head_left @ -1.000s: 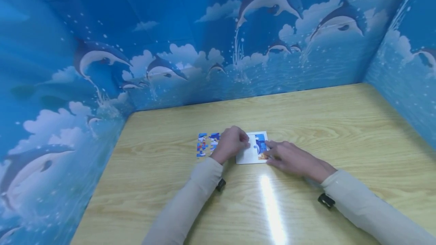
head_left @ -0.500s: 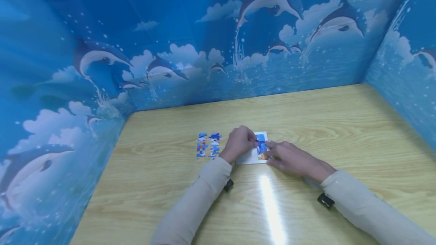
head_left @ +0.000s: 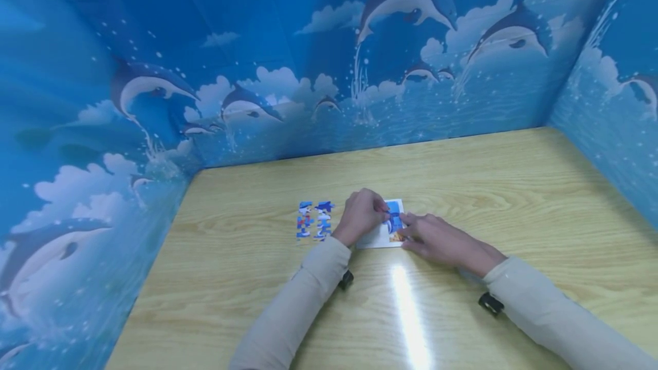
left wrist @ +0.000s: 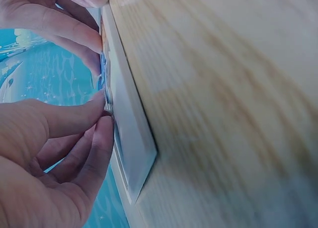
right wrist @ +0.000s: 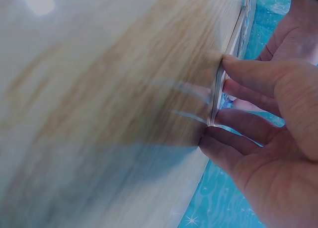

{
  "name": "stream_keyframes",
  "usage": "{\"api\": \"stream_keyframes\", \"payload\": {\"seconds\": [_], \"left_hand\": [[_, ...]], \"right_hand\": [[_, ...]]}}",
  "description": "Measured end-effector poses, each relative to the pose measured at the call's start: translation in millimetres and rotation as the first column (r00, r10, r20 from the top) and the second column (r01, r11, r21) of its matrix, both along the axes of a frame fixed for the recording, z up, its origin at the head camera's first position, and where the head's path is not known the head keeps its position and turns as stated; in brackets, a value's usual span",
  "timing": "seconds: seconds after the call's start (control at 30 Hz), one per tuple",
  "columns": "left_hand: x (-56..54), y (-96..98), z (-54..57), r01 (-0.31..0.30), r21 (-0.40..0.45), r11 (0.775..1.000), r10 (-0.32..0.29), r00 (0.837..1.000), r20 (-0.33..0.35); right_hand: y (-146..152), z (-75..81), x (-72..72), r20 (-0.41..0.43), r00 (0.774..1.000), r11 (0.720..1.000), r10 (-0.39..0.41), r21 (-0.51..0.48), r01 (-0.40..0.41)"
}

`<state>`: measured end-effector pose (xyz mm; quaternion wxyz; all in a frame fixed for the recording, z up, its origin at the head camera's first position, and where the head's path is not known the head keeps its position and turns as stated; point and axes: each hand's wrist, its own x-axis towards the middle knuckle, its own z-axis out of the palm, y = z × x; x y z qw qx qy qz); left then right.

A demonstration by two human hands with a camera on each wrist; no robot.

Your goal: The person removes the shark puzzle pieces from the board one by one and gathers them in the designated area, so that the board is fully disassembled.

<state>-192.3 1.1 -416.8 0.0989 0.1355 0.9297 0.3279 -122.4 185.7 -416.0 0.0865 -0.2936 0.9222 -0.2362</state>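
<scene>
A white-framed jigsaw board (head_left: 372, 240) lies on the table, with blue and sandy picture pieces (head_left: 394, 222) along its right side. My left hand (head_left: 361, 218) is over the board's middle. In the left wrist view its thumb and fingers pinch a small puzzle piece (left wrist: 108, 108), mostly hidden by the fingertips, right at the board's surface. My right hand (head_left: 437, 238) holds the board's right side. In the right wrist view, its thumb is at the near edge and its curled fingers (right wrist: 243, 123) are around the right corner.
Loose jigsaw pieces lie in two columns left of the board, an outer column (head_left: 305, 220) and an inner column (head_left: 324, 220). The wood-grain table (head_left: 462, 187) ends at a blue dolphin-print backdrop (head_left: 288, 96) behind and at the sides.
My left hand has moved right, from the board's left part to beside the placed pieces, uncovering the inner column of loose pieces. It barely moves in the last half second. The right hand stays put.
</scene>
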Motion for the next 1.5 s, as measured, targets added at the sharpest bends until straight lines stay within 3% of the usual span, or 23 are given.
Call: {"api": "stream_keyframes", "payload": {"seconds": [0.27, 0.5, 0.83, 1.17, 1.5], "left_hand": [[0.8, -2.1, 1.1, -0.016, 0.045, 0.999, 0.016, 1.0, -0.001], [-3.3, -15.8, 4.7, -0.035, 0.085, 0.996, 0.035, 0.999, 0.001], [-8.4, -39.5, 7.9, -0.101, 0.08, 0.992, 0.096, 0.994, 0.058], [-13.3, -67.6, 10.4, -0.114, 0.03, 0.993, 0.114, 0.993, 0.006], [-13.2, -83.7, 11.5, -0.163, 0.026, 0.986, 0.162, 0.986, 0.028]], "right_hand": [[0, -0.2, 0.4, -0.004, 1.0, 1.0, -0.006, 0.005, 0.006], [0, 0.0, 1.8, -0.009, 1.0, 1.0, -0.017, 0.01, 0.018], [0, -0.5, 2.2, -0.004, 1.0, 1.0, -0.02, 0.003, 0.02], [0, 1.7, 4.0, -0.007, 1.0, 1.0, -0.023, -0.006, 0.023], [1, 0.1, 3.1, -0.001, 1.0, 1.0, -0.019, -0.02, 0.019]]}}
